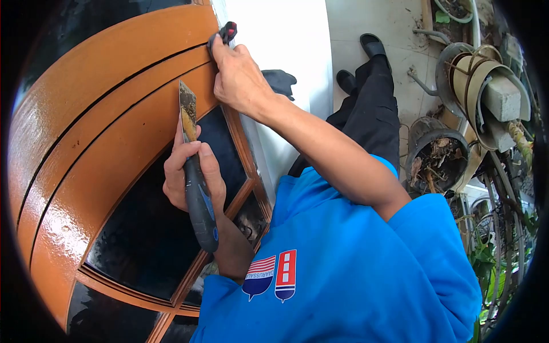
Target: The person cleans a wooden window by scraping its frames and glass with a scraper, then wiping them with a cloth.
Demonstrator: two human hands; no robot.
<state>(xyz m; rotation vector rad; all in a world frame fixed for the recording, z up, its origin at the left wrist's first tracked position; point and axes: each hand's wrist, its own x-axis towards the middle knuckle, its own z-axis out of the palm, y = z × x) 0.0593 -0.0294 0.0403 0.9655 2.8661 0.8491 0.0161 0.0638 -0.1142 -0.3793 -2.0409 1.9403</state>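
Observation:
In my left hand is a putty knife with a black and blue handle, its fingers and thumb closed around the neck. The metal blade points up past the orange-brown wooden frame and carries yellowish-brown and dark residue. My right hand reaches to the edge of that frame, where it meets a white wall. Pinched in its fingers is a dark crumpled cloth with a spot of red showing. Thin dark grooves run along the wood close to both hands.
Dark glass panes with wooden bars lie below and beside the frame. On the right, a pot of dry leaves, a metal stand with a concrete block and plants stand on the tiled floor. My black shoes are by the wall.

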